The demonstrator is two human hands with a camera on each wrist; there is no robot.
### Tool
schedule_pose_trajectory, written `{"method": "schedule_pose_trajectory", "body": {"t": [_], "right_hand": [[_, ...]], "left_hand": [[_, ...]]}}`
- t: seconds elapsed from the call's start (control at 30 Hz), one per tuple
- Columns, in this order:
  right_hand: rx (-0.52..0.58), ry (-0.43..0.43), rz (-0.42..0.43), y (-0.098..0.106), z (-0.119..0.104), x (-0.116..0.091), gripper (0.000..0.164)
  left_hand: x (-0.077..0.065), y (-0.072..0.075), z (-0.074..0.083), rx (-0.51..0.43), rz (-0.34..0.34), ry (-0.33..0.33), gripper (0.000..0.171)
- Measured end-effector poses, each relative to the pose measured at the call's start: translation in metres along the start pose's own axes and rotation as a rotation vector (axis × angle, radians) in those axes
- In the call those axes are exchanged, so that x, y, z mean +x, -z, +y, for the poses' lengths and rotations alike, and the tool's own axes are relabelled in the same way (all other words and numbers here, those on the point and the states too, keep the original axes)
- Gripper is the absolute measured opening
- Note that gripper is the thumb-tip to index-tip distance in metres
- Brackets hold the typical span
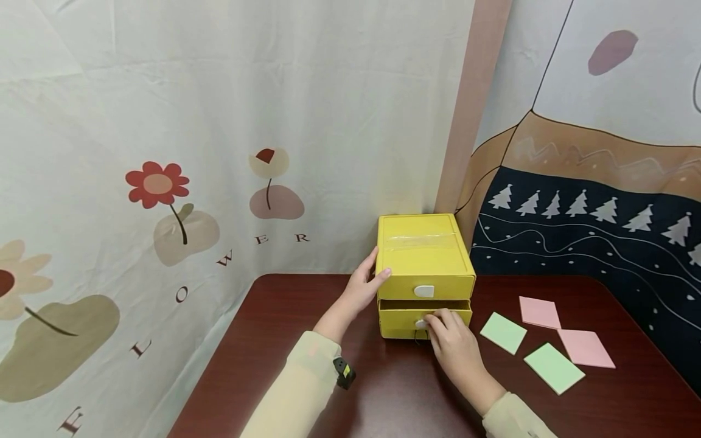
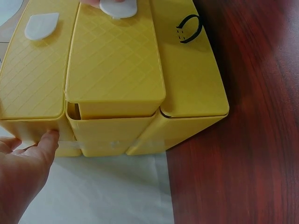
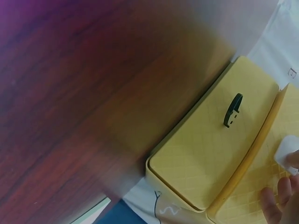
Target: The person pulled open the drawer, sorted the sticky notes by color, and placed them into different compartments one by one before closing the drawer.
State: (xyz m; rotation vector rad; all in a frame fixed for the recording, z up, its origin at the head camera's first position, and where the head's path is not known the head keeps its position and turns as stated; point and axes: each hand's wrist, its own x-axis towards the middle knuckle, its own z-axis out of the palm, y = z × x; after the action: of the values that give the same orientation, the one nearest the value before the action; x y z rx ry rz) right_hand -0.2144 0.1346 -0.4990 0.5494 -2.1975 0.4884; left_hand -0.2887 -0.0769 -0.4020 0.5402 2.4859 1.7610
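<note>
A small yellow drawer box (image 1: 405, 261) stands on the table with its fronts facing me. Its middle drawer (image 1: 395, 321) sticks out a little way, and a dark gap shows above its front. My right hand (image 1: 454, 347) pinches that drawer's white tab handle (image 2: 119, 8). Against the box's left side lies my left hand (image 1: 358, 291), fingers along the wall and thumb near the front edge. The top drawer (image 2: 35, 79) is closed and has its own white tab (image 1: 424, 291). Below, the bottom drawer (image 3: 205, 154) carries a black loop (image 3: 228, 116).
Right of the box lie two green paper pads (image 1: 502, 333) and two pink ones (image 1: 539, 312) on the dark red-brown table (image 1: 394, 389). A printed curtain (image 1: 339, 121) hangs close behind the box. Clear tape (image 1: 418, 241) crosses the box's top.
</note>
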Motion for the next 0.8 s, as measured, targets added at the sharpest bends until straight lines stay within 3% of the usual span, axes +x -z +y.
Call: {"method": "schedule_pose_trajectory", "body": {"t": [0.53,0.8], "right_hand": [[0.013,0.013,0.015,0.006,-0.004,-0.005,0.018],[0.018,0.013,-0.004,0.01,-0.006,-0.007,0.019]], "left_hand": [[0.002,0.001,0.001,-0.017,-0.024,-0.006,0.071],[-0.011,0.006,0.031,-0.011,-0.054,0.025,0.069]]}}
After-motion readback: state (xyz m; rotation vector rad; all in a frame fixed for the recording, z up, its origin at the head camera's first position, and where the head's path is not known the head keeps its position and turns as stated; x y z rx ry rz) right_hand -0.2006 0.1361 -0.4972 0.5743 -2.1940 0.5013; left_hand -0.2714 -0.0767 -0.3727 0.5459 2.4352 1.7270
